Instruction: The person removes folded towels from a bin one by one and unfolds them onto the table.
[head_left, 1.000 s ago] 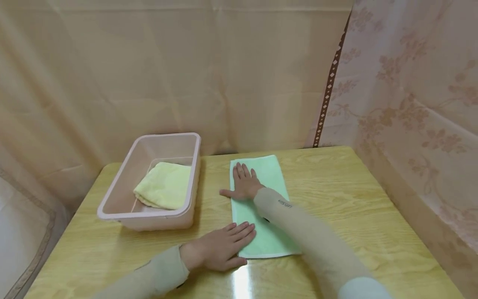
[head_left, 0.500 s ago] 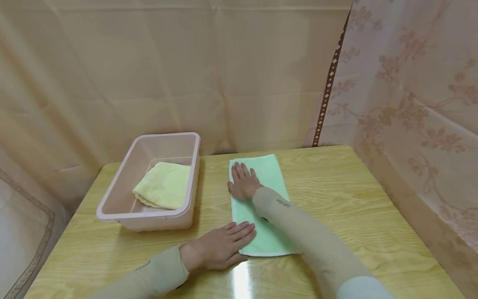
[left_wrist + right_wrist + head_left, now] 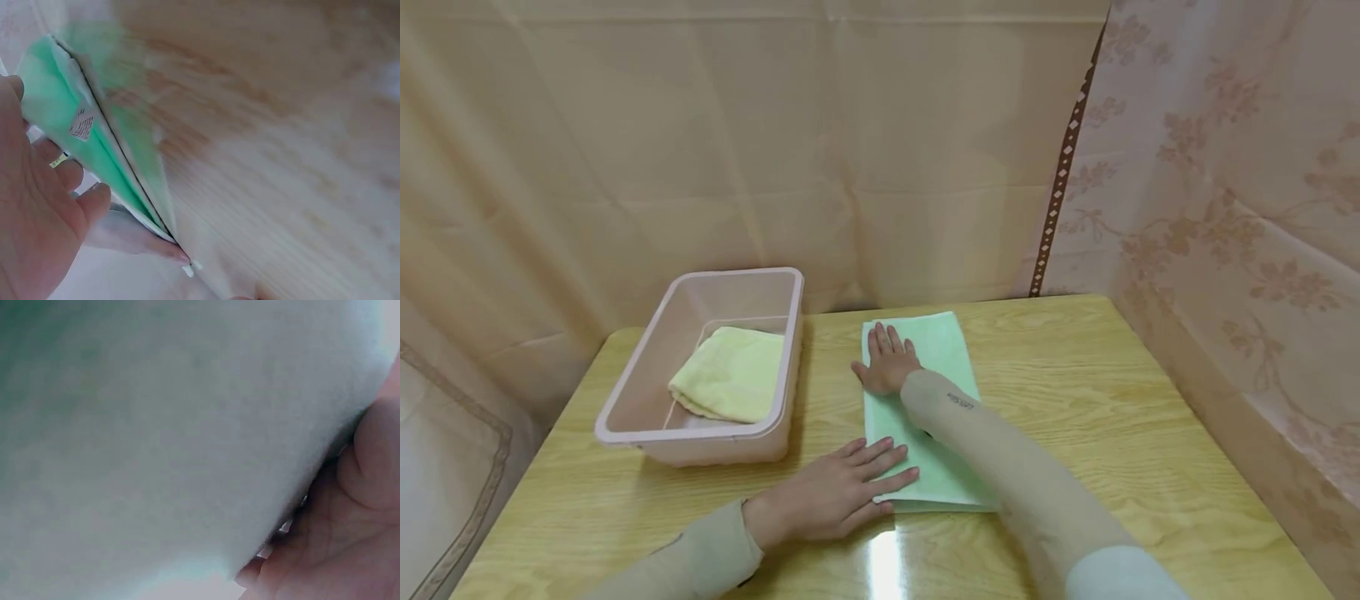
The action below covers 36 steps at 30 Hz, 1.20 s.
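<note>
A light green towel (image 3: 940,350), folded into a long rectangle, lies on the table in the head view. My right hand (image 3: 887,368) rests palm down on its far left part with the fingers spread. At the near left corner, my left hand (image 3: 823,498) touches the towel with straight, spread fingers, the thumb beside the near edge. Along that edge the upper layer stands slightly apart from the one below. In the left wrist view, a small printed label (image 3: 81,124) shows between the layers. Pale cloth fills most of the right wrist view beside my palm (image 3: 325,550).
On the left of the wooden table (image 3: 1090,417) stands a pink plastic basin (image 3: 692,434). A folded yellow towel (image 3: 730,375) lies in it. A beige curtain (image 3: 737,150) hangs behind the table, and a flowered curtain (image 3: 1240,208) borders the right side.
The right thumb drew in, then spread out a little again. My left hand has shifted slightly to the left with its fingers more spread, and the towel's near edge has lifted a little.
</note>
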### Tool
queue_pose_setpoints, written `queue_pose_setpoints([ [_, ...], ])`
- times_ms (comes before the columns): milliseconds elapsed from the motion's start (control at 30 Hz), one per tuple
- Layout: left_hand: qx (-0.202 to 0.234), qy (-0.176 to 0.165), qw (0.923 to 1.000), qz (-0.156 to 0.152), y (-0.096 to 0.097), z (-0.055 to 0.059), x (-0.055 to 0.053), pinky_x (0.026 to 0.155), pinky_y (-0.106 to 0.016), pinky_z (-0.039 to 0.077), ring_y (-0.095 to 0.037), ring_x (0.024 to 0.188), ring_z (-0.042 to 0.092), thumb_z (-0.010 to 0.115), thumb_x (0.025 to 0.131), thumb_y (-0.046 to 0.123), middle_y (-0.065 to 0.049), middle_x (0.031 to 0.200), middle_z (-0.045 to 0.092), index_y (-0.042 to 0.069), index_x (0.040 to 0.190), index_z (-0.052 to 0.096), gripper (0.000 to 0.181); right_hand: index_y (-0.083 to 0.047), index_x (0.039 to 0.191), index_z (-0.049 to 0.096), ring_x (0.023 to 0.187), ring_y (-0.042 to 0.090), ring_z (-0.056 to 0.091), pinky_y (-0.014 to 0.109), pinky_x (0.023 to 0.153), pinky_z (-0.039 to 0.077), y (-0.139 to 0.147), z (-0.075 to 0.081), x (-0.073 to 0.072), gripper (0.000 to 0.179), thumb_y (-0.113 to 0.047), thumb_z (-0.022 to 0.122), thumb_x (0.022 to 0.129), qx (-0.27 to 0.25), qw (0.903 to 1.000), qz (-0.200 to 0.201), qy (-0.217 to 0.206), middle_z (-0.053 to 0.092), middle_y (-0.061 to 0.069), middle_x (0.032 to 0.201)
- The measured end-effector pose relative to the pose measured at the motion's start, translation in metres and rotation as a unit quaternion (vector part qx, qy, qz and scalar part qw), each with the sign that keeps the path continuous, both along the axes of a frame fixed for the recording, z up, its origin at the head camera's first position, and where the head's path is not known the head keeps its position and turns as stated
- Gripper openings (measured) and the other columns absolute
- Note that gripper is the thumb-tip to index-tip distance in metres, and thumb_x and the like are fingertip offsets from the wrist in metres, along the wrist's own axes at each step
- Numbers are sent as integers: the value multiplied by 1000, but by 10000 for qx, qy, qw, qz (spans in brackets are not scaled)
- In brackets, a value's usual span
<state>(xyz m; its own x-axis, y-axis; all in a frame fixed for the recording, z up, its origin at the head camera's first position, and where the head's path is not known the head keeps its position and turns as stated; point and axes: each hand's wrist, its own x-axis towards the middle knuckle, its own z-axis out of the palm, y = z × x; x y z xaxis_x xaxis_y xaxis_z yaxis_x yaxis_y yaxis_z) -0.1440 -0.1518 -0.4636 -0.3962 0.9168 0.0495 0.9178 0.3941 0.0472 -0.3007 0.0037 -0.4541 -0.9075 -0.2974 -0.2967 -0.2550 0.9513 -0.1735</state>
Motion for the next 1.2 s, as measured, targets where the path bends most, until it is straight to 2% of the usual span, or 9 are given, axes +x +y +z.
queue_pose_setpoints([
  [100,123,88,9999,6,-1,0,0,116,-50,32,-27,151,27,29,112,42,-9,164,30,25,161,32,52,-7,163,1,155,28,-8,50,123,4,-2,0,-2,66,-43,20,111,91,10000,35,11,-8,8,170],
  [233,176,90,9998,7,-3,2,-1,115,-51,33,-28,150,28,31,112,42,-10,164,31,24,160,34,51,-8,164,5,156,29,-3,51,123,7,-4,-5,-5,61,-35,22,111,87,9997,69,212,-1,7,170],
  [467,130,-67,9999,24,-6,2,-4,115,-50,32,-28,150,29,32,112,41,-10,163,32,24,159,36,51,-4,163,11,155,32,5,50,122,14,-4,-8,-11,62,-33,28,111,147,9989,125,435,6,10,170],
  [700,124,-213,9997,-6,-5,3,-3,117,-50,30,-27,151,27,26,112,42,-9,164,29,25,161,30,52,4,160,8,155,32,5,44,122,16,-4,-11,-12,77,-49,29,109,238,9980,-255,525,3,20,168],
  [900,179,-181,9997,-16,-5,6,-2,117,-50,29,-28,151,26,25,112,42,-9,164,29,25,161,29,52,4,160,9,155,32,7,44,122,16,-5,-10,-16,67,-38,25,110,283,9980,-277,489,6,19,168],
  [1033,193,-98,9998,-46,-4,6,-3,117,-50,30,-29,150,28,26,112,41,-10,164,30,24,161,30,52,4,160,13,154,34,11,44,122,20,-2,-8,-19,65,-35,26,111,288,9983,-102,500,10,19,168],
  [1200,196,-64,9998,-74,-2,6,-5,116,-52,30,-30,150,29,25,112,41,-11,162,33,24,161,32,52,3,159,23,153,38,13,45,122,17,4,-7,-26,60,-33,26,111,652,9951,474,579,15,20,166],
])
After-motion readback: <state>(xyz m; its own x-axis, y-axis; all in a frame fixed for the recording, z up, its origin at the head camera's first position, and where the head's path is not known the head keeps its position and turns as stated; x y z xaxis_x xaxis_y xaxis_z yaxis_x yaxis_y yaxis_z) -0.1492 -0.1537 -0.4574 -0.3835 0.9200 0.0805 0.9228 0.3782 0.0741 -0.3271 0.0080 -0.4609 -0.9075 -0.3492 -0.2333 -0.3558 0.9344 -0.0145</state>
